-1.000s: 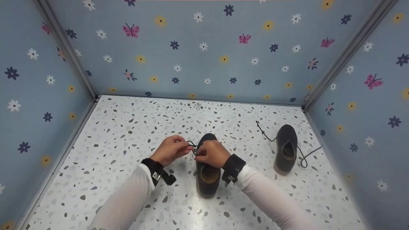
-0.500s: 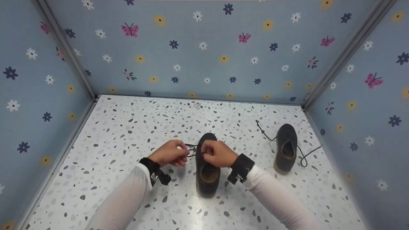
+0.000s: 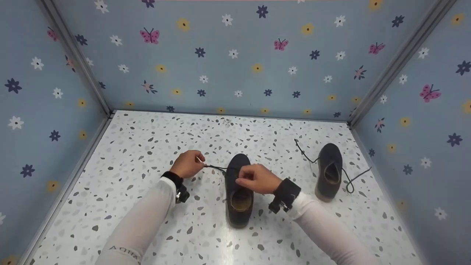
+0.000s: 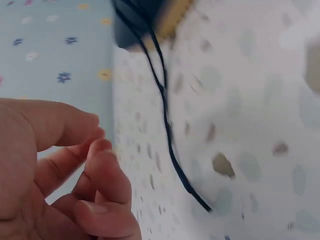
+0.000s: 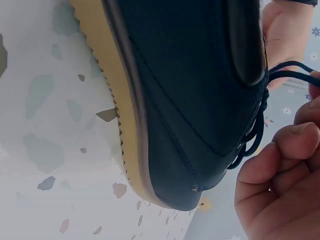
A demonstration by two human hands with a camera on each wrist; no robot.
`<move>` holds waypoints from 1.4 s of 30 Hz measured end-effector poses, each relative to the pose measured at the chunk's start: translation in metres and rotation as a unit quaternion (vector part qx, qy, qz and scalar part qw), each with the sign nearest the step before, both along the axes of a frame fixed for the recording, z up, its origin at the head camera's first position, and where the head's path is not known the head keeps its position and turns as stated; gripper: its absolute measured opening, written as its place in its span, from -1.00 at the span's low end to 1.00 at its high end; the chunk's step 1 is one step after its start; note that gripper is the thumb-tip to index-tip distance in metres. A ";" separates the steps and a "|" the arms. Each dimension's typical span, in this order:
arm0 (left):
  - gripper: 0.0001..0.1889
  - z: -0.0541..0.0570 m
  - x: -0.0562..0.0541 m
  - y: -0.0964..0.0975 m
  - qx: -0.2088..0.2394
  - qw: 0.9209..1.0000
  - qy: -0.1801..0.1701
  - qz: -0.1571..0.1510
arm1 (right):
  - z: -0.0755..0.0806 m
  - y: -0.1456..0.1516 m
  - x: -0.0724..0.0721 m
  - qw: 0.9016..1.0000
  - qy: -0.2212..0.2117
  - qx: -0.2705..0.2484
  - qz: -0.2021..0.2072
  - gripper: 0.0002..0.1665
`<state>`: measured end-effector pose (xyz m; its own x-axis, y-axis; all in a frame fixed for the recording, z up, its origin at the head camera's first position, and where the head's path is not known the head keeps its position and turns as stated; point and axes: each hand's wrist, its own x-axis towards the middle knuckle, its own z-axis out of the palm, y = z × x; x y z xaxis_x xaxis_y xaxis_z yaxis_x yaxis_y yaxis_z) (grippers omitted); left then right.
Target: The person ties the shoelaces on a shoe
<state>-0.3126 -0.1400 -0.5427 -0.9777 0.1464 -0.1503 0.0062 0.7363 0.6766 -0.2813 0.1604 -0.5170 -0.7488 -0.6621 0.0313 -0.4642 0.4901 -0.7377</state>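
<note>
A dark shoe (image 3: pixel 237 217) with a tan sole stands upright on the speckled surface, toe pointing away. Its dark shoelace (image 4: pixel 167 115) trails out to the left as two strands that come together, the tip hanging free in the left wrist view. My left hand (image 3: pixel 188 164) is left of the shoe, fingers loosely bent beside that lace and holding nothing. Over the shoe's front is my right hand (image 3: pixel 258 179), fingers curled. In the right wrist view, lace strands (image 5: pixel 290 74) run from the shoe to its fingertips, which pinch them at the frame's edge.
A second dark shoe (image 3: pixel 328 173) stands to the right, its loose laces (image 3: pixel 355 180) spread on both sides. Flower-patterned blue panels (image 3: pixel 235 55) enclose the speckled white surface (image 3: pixel 147 136) at the back and sides. Each wrist wears a black strap (image 3: pixel 287 191).
My left hand has moved left and away from the shoe, and the lace now stretches out longer on that side. My right hand has shifted slightly right. The shoes have stayed put.
</note>
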 end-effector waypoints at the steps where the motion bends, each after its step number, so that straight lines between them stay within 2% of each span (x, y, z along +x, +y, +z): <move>1: -0.76 -0.002 -0.002 0.001 -0.017 1.000 0.004 -0.008 | -0.001 0.001 0.000 1.000 0.001 -0.001 -0.001 -0.80; 5: -0.71 -0.008 -0.007 0.006 -0.069 0.997 0.005 -0.032 | -0.002 0.003 -0.001 1.000 0.010 -0.001 -0.002 -0.84; 9: -0.81 -0.018 -0.009 0.011 -0.114 0.992 0.016 -0.046 | 0.000 0.004 -0.002 1.000 0.010 -0.001 -0.007 -0.89; 12: -0.89 -0.028 -0.011 0.013 -0.133 0.990 0.019 -0.046 | 0.001 0.005 -0.003 1.000 0.007 0.000 -0.009 -0.90; 15: -0.86 -0.030 -0.011 0.009 -0.133 0.990 0.008 -0.048 | 0.001 0.005 -0.005 1.000 0.009 -0.002 -0.011 -0.89; 20: -0.86 -0.017 -0.006 0.000 -0.081 0.996 -0.017 -0.036 | 0.002 0.005 -0.008 0.999 0.010 -0.010 -0.033 -0.86; 25: -0.80 -0.002 0.000 -0.009 -0.025 0.999 -0.003 -0.021 | 0.003 0.005 -0.014 0.996 -0.002 -0.012 -0.089 -0.84; 29: -0.68 0.010 0.007 -0.013 0.020 0.999 -0.008 -0.025 | 0.004 0.003 -0.020 0.991 -0.016 -0.015 -0.130 -0.84; 35: -0.73 0.026 0.020 -0.012 0.078 0.994 -0.008 -0.075 | 0.004 0.001 -0.026 0.985 -0.058 -0.023 -0.161 -0.80; 38: -0.79 0.034 0.025 -0.007 0.116 0.987 -0.018 -0.106 | 0.004 0.002 -0.029 0.982 -0.079 -0.032 -0.170 -0.75; 42: -0.84 0.041 0.032 0.002 0.159 0.974 -0.032 -0.156 | 0.003 0.005 -0.034 0.978 -0.101 -0.042 -0.177 -0.70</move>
<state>-0.2810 -0.1385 -0.5021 -0.8681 0.4845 -0.1081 0.1466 0.4583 0.8766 -0.3154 0.1650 -0.5138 -0.9270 -0.3621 -0.0977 -0.1172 0.5271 -0.8417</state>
